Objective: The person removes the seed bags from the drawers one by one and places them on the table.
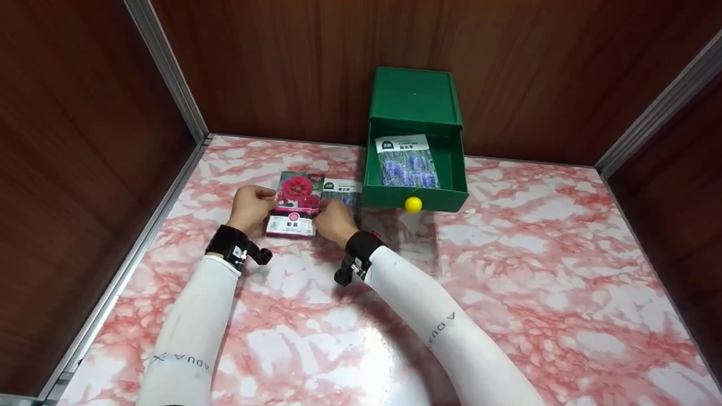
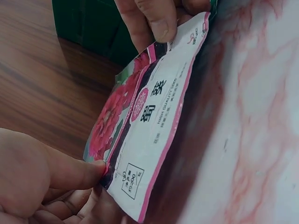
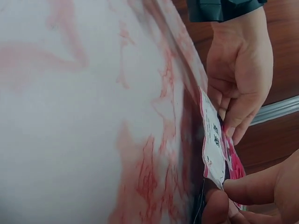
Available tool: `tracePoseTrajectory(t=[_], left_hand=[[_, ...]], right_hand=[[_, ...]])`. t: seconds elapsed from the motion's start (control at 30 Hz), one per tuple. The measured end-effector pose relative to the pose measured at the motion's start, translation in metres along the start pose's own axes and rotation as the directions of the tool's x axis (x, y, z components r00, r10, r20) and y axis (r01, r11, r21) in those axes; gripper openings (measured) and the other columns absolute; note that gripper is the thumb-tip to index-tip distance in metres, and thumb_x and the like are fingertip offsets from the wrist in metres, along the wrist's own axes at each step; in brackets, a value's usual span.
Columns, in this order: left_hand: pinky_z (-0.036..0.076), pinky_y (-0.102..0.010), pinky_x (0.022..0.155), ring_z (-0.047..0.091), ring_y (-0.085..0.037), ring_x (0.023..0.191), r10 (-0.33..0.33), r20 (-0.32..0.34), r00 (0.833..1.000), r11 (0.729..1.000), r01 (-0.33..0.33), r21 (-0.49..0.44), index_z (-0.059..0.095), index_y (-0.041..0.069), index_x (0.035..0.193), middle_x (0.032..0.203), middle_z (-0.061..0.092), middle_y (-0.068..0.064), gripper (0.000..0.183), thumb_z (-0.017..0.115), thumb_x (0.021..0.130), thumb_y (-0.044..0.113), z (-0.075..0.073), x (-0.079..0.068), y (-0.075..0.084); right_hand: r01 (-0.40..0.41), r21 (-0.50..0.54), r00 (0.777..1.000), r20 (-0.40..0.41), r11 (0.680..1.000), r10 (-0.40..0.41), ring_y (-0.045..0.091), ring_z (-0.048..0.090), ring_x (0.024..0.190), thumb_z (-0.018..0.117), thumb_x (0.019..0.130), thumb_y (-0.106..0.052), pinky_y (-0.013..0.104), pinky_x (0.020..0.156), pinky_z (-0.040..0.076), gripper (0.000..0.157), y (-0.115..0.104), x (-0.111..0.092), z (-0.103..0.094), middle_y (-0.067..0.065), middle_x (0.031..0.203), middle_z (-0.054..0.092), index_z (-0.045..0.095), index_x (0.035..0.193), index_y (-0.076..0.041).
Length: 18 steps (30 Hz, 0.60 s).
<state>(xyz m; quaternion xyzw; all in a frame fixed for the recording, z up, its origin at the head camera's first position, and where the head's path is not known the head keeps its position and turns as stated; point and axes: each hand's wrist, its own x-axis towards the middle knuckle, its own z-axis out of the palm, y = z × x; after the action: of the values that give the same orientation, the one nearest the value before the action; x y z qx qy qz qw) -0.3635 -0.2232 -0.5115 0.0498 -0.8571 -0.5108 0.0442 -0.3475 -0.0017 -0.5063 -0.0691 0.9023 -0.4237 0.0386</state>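
Note:
A seed packet with a pink flower picture and a white lower panel is held between both hands, tilted above the table in the left wrist view. My left hand pinches its left edge, thumb on the printed face. On the opposite edge, the right hand pinches with thumb and fingers, seen also in the right wrist view beside the packet. A second packet with purple flowers lies to the right, partly covered by the right hand and the pink packet.
A green drawer box stands against the back wall, its drawer pulled out, with a yellow knob in front. Inside lies another purple-flower packet. Wood-look panels rise around the red-and-white marbled table.

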Motion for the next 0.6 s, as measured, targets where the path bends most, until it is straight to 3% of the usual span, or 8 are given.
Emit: tracePoseTrajectory(t=[0.2, 0.33, 0.5, 0.6], left_hand=[[0.055, -0.03, 0.094, 0.072, -0.035, 0.114, -0.019, 0.004, 1.0, 1.0, 0.019, 0.015, 0.074, -0.011, 0.132, 0.126, 0.076, -0.029, 0.037, 0.073, 0.097, -0.001, -0.003, 0.002, -0.004], [0.056, -0.033, 0.099, 0.07, -0.034, 0.117, -0.039, -0.011, 0.999, 0.999, 0.039, 0.001, 0.074, -0.011, 0.132, 0.128, 0.075, -0.029, 0.035, 0.074, 0.098, -0.001, -0.007, 0.005, -0.006], [0.054, -0.037, 0.105, 0.068, -0.035, 0.121, -0.05, -0.023, 0.998, 0.998, 0.049, -0.029, 0.075, -0.012, 0.13, 0.132, 0.074, -0.03, 0.035, 0.073, 0.097, -0.003, -0.012, 0.01, -0.007], [0.054, -0.039, 0.107, 0.067, -0.035, 0.121, -0.063, -0.035, 0.997, 0.997, 0.061, -0.042, 0.075, -0.013, 0.13, 0.133, 0.073, -0.03, 0.035, 0.072, 0.096, -0.004, -0.014, 0.013, -0.008]], right_hand=[[-0.022, 0.034, 0.999, 0.031, 0.999, 0.021, 0.03, 0.07, 0.11, 0.066, 0.092, 0.004, 0.037, 0.095, 0.058, 0.049, -0.004, -0.005, -0.001, 0.018, 0.129, 0.078, 0.074, 0.14, 0.003], [-0.002, 0.073, 0.999, 0.054, 0.997, -0.002, 0.025, 0.066, 0.106, 0.065, 0.096, 0.001, 0.03, 0.089, 0.054, 0.049, -0.006, -0.005, 0.001, 0.02, 0.135, 0.075, 0.068, 0.145, 0.007], [0.034, 0.152, 0.995, 0.091, 0.988, -0.048, 0.018, 0.057, 0.085, 0.064, 0.096, 0.003, 0.026, 0.073, 0.044, 0.052, -0.01, -0.005, -0.001, 0.021, 0.122, 0.076, 0.064, 0.147, 0.012], [0.055, 0.171, 0.992, 0.105, 0.984, -0.073, 0.013, 0.056, 0.079, 0.065, 0.096, 0.004, 0.024, 0.071, 0.043, 0.052, -0.012, -0.005, -0.001, 0.017, 0.11, 0.076, 0.063, 0.147, 0.012]])
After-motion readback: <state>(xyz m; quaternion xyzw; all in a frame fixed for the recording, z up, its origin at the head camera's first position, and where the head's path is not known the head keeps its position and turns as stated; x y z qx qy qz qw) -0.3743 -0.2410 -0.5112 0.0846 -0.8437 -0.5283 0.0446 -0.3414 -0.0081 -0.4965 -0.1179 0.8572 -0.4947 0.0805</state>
